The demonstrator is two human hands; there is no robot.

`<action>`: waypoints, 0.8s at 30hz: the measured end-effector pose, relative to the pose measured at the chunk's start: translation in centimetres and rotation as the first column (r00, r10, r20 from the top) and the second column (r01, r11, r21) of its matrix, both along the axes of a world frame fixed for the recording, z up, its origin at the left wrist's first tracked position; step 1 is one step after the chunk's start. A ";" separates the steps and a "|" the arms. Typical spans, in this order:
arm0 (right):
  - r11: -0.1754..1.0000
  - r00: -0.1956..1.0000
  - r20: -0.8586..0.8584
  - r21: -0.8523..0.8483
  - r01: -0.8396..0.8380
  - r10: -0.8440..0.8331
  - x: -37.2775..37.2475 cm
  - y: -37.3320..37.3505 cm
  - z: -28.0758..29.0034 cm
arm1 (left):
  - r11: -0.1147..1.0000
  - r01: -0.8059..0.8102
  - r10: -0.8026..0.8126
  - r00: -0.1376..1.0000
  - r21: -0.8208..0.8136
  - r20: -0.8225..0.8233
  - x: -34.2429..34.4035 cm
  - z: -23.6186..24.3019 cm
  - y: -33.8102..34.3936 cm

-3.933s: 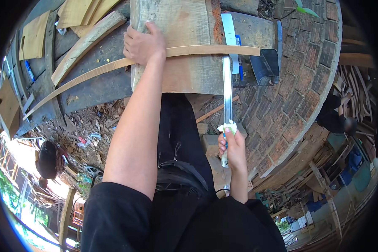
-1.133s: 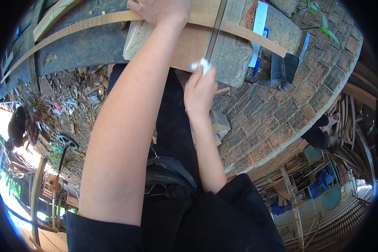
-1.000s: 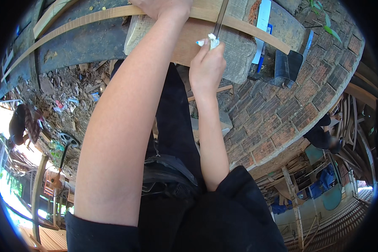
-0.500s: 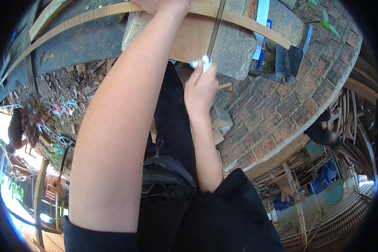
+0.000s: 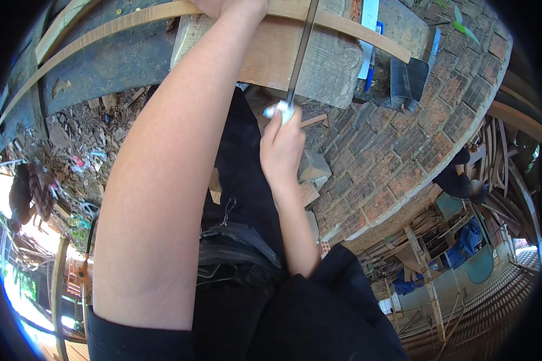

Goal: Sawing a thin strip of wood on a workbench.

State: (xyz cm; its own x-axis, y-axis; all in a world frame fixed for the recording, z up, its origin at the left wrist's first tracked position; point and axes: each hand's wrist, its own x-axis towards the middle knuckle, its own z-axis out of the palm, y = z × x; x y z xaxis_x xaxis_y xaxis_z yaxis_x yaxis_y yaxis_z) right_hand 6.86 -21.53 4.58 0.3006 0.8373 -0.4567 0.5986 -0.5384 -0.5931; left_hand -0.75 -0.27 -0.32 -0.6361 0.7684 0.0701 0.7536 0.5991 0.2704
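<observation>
My left hand (image 5: 229, 8) reaches to the top edge of the view, at the curved wooden strip (image 5: 376, 37) lying across a thick board (image 5: 331, 72); its fingers are mostly cut off. In my right hand (image 5: 282, 144), below the board's near edge, is the white-wrapped handle (image 5: 280, 111) of a long, narrow metal blade (image 5: 302, 51). The fingers are closed round that handle, and the blade extends up over the board and strip. Right of the board lie a white strip (image 5: 368, 24), a blue pen or tool (image 5: 370, 81) and a dark curved sheet piece (image 5: 408, 81).
A curved brick wall or ledge (image 5: 415, 156) runs along the right. Wood scraps and litter (image 5: 84, 138) cover the ground at left, below the dark bench (image 5: 96, 72). One person (image 5: 454, 180) is at far right, another (image 5: 27, 192) at far left, among timber stacks.
The blade has moved from upright beside the board onto it, across the strip. My right hand moved forward, then back toward me over the last second. My left arm stayed extended on the wood.
</observation>
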 end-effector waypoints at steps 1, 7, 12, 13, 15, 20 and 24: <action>1.000 1.000 0.001 0.002 -0.006 0.006 0.2 -0.7 0.5 | 1.000 -0.002 0.002 1.000 0.005 -0.003 -0.1 0.1 0.0; 1.000 1.000 -0.029 0.030 -0.002 0.003 0.8 5.2 -0.1 | 1.000 0.003 -0.003 1.000 0.009 -0.003 0.0 0.3 0.1; 1.000 1.000 -0.003 -0.009 -0.016 0.016 0.3 3.2 0.1 | 1.000 -0.003 0.003 1.000 -0.001 0.004 -0.4 0.0 0.0; 0.999 0.999 -0.046 -0.028 0.016 -0.017 0.1 0.8 0.6 | 1.000 0.000 0.000 1.000 -0.005 0.006 -0.3 0.1 -0.1; 0.998 0.994 -0.097 -0.041 0.042 -0.045 -0.3 -2.5 0.9 | 1.000 -0.001 0.001 1.000 -0.002 -0.002 -0.5 0.2 -0.2; 0.994 0.999 -0.043 0.101 0.029 -0.025 -0.1 2.2 0.2 | 1.000 0.010 -0.010 1.000 0.018 0.006 -0.2 -0.1 0.0; 1.000 0.995 0.097 0.005 -0.014 0.013 -0.1 4.3 -0.7 | 1.000 0.028 -0.028 1.000 -0.009 0.005 -0.2 0.6 0.1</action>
State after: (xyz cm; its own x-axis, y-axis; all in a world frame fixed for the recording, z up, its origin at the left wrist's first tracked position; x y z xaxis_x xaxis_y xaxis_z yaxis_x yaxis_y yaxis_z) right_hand 6.76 -17.20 3.88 0.3321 0.8440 -0.4211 0.6607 -0.5268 -0.5347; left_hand -0.92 -0.19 0.24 -0.6148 0.7864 0.0607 0.7688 0.5803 0.2687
